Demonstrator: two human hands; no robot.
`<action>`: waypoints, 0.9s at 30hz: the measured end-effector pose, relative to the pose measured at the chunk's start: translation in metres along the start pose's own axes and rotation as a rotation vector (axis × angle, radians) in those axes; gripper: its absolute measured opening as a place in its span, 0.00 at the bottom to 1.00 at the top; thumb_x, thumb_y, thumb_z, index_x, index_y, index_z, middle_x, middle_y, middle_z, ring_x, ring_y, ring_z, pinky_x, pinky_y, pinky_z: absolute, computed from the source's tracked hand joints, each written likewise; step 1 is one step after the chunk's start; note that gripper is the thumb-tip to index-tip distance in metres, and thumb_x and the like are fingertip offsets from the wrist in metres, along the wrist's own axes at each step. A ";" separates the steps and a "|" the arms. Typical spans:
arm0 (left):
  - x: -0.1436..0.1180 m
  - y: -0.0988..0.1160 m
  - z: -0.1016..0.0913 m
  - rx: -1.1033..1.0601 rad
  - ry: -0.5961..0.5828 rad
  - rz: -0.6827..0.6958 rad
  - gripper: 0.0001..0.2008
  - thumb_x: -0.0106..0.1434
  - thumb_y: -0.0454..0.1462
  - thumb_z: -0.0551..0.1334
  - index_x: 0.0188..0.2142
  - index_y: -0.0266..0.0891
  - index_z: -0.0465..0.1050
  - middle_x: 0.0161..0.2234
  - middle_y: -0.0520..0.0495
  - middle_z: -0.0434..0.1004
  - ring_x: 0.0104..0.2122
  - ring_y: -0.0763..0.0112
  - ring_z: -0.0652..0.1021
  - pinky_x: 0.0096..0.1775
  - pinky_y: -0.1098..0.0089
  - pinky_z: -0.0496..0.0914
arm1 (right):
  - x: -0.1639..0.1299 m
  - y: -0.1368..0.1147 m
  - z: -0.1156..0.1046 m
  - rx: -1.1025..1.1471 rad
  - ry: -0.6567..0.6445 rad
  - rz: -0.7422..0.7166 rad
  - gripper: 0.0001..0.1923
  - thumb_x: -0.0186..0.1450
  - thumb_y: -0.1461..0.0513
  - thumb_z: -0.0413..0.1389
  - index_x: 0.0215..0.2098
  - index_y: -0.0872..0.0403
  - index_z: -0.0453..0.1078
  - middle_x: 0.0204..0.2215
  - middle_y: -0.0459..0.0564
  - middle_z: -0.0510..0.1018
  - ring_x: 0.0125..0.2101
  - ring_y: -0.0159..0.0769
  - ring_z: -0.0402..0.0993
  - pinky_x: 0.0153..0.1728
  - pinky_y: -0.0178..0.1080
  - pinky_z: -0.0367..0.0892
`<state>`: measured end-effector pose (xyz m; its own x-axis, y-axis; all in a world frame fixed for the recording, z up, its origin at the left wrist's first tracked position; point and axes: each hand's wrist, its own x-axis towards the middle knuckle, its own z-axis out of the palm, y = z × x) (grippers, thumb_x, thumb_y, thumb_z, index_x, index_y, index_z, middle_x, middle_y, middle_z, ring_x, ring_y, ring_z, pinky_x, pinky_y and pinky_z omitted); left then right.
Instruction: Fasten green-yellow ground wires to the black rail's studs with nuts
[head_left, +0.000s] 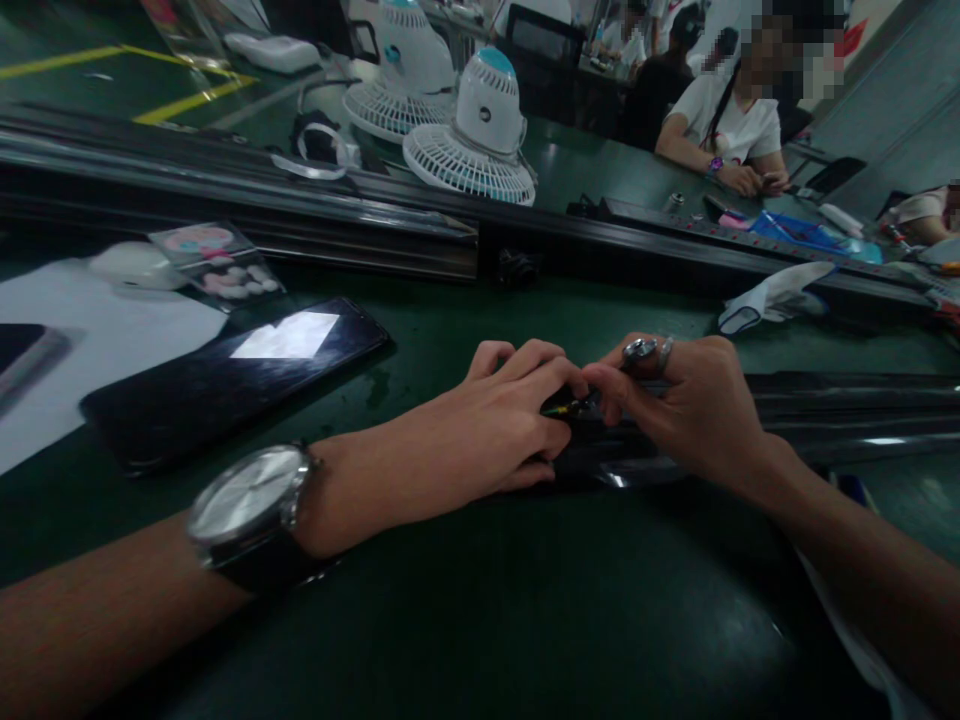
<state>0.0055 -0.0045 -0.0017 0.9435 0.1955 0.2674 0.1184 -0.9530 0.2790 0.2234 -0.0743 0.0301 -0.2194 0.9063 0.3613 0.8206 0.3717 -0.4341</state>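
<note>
My left hand (499, 430), with a watch at its wrist, curls its fingers over the near end of a long black glossy profile (825, 405). That profile runs off to the right, passing beneath my right hand. A short yellow-green piece (556, 410), thin like a wire, shows between the fingers of my left hand. My right hand (694, 405) is closed in a pinch around a small slender tool with a rounded silver end (639, 350). Its tip points at the yellow-green piece; the fingers hide most of it, so its kind is unclear. The fingertips of both hands nearly meet.
A black phone-like slab (240, 385) and white paper (45, 300) lie left on the green table. Long black rails (337, 225) cross behind, with two white fans (472, 130) beyond. A white glove (772, 298) lies right. A person (739, 130) sits across the table.
</note>
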 end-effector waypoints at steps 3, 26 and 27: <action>0.002 0.001 -0.002 -0.054 -0.033 -0.032 0.04 0.64 0.38 0.69 0.33 0.42 0.78 0.55 0.45 0.69 0.60 0.52 0.63 0.56 0.54 0.57 | 0.001 0.004 -0.001 -0.019 -0.064 -0.105 0.18 0.74 0.56 0.55 0.27 0.54 0.74 0.23 0.45 0.80 0.21 0.29 0.72 0.25 0.35 0.60; -0.003 -0.002 0.001 -0.026 -0.018 -0.043 0.06 0.66 0.42 0.68 0.40 0.44 0.78 0.64 0.43 0.61 0.65 0.51 0.58 0.60 0.48 0.56 | 0.001 0.003 -0.005 0.100 -0.051 -0.031 0.13 0.71 0.58 0.59 0.29 0.54 0.74 0.21 0.41 0.81 0.20 0.28 0.74 0.25 0.32 0.62; -0.003 -0.002 0.002 -0.023 -0.013 -0.042 0.05 0.66 0.41 0.67 0.40 0.44 0.78 0.64 0.43 0.61 0.65 0.51 0.58 0.60 0.48 0.56 | 0.001 0.003 -0.004 0.088 -0.052 -0.037 0.14 0.71 0.58 0.59 0.28 0.54 0.74 0.21 0.41 0.80 0.19 0.28 0.73 0.24 0.32 0.61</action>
<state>0.0030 -0.0035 -0.0048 0.9420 0.2316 0.2430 0.1507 -0.9385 0.3106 0.2271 -0.0728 0.0325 -0.2776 0.8999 0.3362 0.7626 0.4193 -0.4926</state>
